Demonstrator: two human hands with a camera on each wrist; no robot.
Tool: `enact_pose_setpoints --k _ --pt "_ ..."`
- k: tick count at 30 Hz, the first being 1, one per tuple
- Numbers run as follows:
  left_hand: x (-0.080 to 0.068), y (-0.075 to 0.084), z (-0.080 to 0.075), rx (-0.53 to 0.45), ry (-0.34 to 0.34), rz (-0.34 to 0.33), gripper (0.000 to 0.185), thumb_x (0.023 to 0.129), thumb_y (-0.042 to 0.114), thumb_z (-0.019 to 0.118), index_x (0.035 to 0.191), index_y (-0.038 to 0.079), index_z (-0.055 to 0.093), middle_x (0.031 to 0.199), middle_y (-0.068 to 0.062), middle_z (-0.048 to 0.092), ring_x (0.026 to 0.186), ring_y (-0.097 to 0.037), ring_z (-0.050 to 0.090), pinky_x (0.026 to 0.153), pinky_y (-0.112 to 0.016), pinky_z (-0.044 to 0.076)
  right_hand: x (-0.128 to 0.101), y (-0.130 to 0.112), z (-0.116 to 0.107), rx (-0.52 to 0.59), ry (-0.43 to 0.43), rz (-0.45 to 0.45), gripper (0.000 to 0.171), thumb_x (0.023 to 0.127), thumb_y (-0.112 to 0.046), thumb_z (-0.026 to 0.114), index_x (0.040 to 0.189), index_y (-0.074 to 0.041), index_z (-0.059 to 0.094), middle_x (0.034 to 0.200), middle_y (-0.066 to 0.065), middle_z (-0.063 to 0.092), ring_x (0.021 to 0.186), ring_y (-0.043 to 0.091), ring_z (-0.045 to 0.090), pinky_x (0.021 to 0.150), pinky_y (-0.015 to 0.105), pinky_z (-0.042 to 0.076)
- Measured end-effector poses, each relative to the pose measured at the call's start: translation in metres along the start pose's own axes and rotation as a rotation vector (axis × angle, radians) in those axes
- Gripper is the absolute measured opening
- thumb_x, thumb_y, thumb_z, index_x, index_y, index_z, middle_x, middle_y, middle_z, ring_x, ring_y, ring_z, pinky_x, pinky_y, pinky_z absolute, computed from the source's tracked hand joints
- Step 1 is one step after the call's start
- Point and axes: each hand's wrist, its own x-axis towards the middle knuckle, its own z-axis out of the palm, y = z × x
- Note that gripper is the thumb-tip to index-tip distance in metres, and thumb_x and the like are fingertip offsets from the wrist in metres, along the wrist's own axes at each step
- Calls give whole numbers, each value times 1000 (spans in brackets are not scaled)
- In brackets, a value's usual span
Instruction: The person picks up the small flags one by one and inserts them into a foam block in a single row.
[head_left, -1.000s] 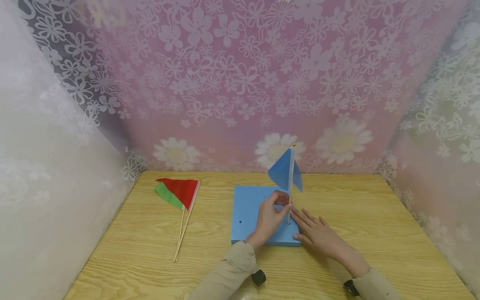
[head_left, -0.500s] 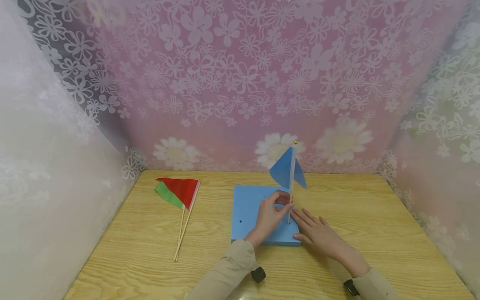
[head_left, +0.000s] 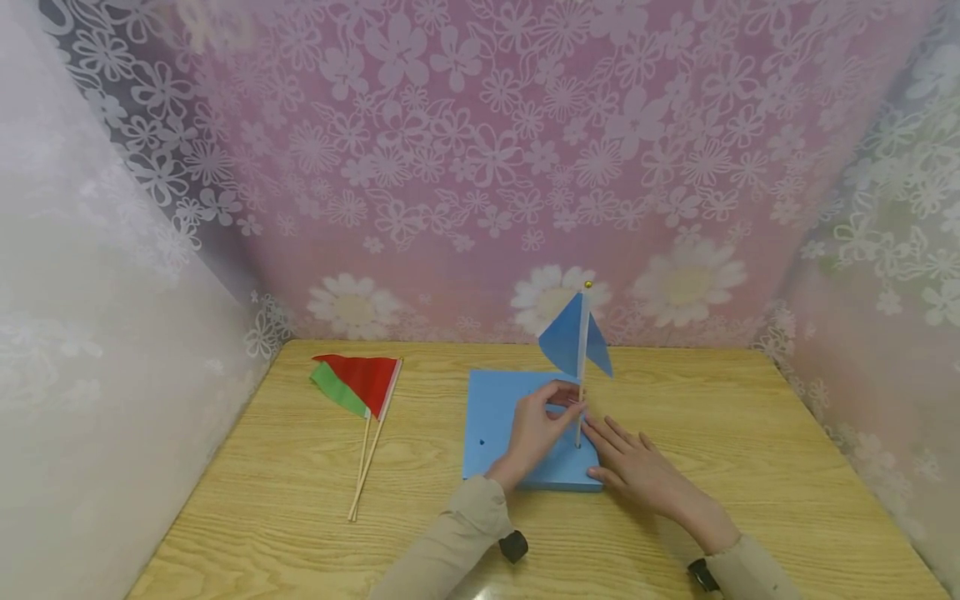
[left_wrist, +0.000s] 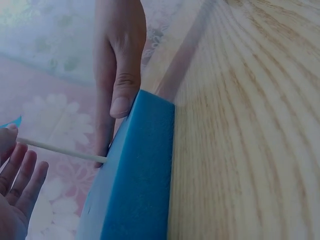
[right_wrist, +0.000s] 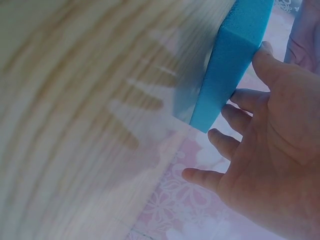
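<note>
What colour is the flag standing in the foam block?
Blue flag; the head view shows it best.

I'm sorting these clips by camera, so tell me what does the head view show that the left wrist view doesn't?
Only the head view shows the red and green flags lying on the table's left, the blue flag's cloth with its gold tip, and the left hand pinching the stick. Only the left wrist view shows the foam block's thick side wall and the right hand's thumb pressed on its edge. Both show the blue foam block, the stick standing in it, the right hand and the wooden table.
</note>
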Motion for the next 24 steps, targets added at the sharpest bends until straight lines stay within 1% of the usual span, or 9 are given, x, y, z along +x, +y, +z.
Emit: enact_pose_setpoints --k 4,9,14,17,22,24 --pt "2 0 -10 -6 33 -14 26 98 31 69 120 18 72 110 6 74 99 -5 69 82 -22 58 1 0 0 -2 2 -11 64 102 -38 59 154 -5 41 159 17 38 144 45 36 101 78 34" --pt "7 -2 -33 -10 95 -23 23 101 28 66 119 16 72 110 4 75 99 -9 70 81 -23 59 1 0 0 1 -9 -11 65 102 -39 59 155 -6 41 160 16 38 145 45 35 102 77 33" --pt "9 -7 -68 -66 170 -30 20 101 21 66 117 12 72 109 -3 75 98 -17 71 79 -24 60 2 -3 -2 8 -21 -3 65 103 -39 57 155 -5 39 161 17 36 145 45 34 103 78 31" --pt "8 -11 -90 -91 216 -26 19 100 17 67 116 8 72 109 -10 75 98 -23 72 78 -26 60 2 -4 -3 18 -2 -13 65 102 -38 59 155 -5 41 160 17 38 144 46 35 102 79 31" --pt "2 -17 -132 -66 286 -45 18 99 13 68 114 6 73 109 -15 74 98 -28 72 79 -27 61 2 -4 -3 27 24 -38 65 100 -36 62 154 -4 42 158 19 39 142 47 37 98 81 32" --pt "-2 -21 -149 -35 302 -62 17 98 12 68 114 6 73 109 -14 75 99 -28 72 79 -28 61 3 -4 -2 27 10 -32 65 101 -38 60 154 -5 41 159 18 38 143 46 37 99 80 31"
